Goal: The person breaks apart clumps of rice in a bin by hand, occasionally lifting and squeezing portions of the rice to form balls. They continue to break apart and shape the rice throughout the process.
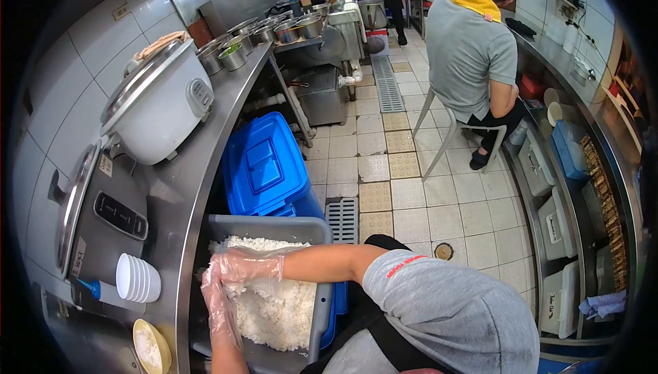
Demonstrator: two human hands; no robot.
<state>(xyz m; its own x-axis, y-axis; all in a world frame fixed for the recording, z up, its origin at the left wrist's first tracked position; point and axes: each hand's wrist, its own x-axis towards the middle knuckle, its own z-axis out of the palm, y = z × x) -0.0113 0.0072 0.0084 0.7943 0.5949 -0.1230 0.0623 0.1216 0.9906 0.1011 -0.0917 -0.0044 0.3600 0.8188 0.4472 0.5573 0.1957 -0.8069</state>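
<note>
A grey tub (317, 333) full of loose white rice (274, 312) stands low beside the steel counter. Both my hands wear clear plastic gloves and meet over the tub's left side. My right hand (240, 265) reaches in from the right with its fingers closed against the other hand. My left hand (218, 296) comes up from below, its fingers curled and pressed to the right one. What lies between the two palms is hidden. Rice grains surround the gloves.
A blue lidded bin (264, 161) stands behind the tub. On the left counter (199, 196) are two rice cookers, stacked white cups (137, 278) and a yellow bowl (152, 346). A person (466, 52) sits on a chair at the right; another stands farther back.
</note>
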